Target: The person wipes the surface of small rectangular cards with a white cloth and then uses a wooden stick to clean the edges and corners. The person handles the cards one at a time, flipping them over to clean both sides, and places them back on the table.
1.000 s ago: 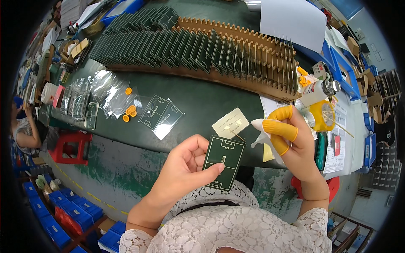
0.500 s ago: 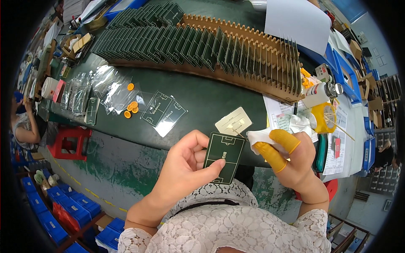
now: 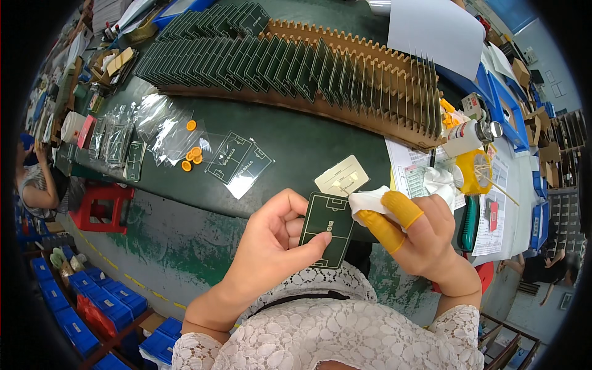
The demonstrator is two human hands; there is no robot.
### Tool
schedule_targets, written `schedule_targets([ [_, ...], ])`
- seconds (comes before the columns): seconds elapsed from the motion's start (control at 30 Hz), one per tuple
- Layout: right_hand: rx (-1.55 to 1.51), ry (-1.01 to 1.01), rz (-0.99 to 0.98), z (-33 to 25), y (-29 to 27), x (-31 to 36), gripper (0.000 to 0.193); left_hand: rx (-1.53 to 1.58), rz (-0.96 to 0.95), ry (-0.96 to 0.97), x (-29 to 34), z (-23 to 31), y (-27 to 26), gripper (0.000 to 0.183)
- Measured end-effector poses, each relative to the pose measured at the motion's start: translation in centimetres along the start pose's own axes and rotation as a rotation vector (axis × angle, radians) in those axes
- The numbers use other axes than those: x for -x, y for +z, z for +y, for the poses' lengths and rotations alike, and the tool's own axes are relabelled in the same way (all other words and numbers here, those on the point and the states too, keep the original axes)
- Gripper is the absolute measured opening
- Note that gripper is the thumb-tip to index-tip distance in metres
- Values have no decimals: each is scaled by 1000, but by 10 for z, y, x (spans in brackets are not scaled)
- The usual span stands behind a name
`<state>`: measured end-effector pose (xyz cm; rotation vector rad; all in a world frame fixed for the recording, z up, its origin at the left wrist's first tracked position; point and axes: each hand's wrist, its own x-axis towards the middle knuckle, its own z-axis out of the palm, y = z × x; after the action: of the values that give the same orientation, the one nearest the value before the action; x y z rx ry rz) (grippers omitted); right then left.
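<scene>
My left hand (image 3: 274,237) grips a dark green card (image 3: 325,237) by its left side, thumb across its face. White lines like a sports pitch are printed on the card. In my right hand (image 3: 419,231) is a bunched white cloth (image 3: 370,202), pinched between two fingers wearing yellow finger cots (image 3: 401,208). The cloth touches, or lies right over, the card's upper right edge; I cannot tell which. Just beyond the card, a cream card (image 3: 342,176) lies on the green table (image 3: 271,135).
A long brown slotted rack (image 3: 370,126) holds many upright green cards. Left of centre lie orange caps (image 3: 196,153), clear sleeves (image 3: 163,126) and bagged green cards (image 3: 240,163). At right stand a white bottle (image 3: 465,137) and a yellow tape roll (image 3: 472,172). A red stool (image 3: 102,209) is at left.
My right hand has moved slightly left, bringing the white cloth onto or over the green card's upper right edge. My left hand and the card have hardly moved.
</scene>
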<state>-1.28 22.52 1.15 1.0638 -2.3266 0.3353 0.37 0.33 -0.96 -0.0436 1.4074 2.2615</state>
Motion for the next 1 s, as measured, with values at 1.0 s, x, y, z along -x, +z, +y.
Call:
schedule_targets([
  [1.0, -1051, 835, 259, 55, -42, 16, 14, -62, 155, 133, -2, -1, 1, 21],
])
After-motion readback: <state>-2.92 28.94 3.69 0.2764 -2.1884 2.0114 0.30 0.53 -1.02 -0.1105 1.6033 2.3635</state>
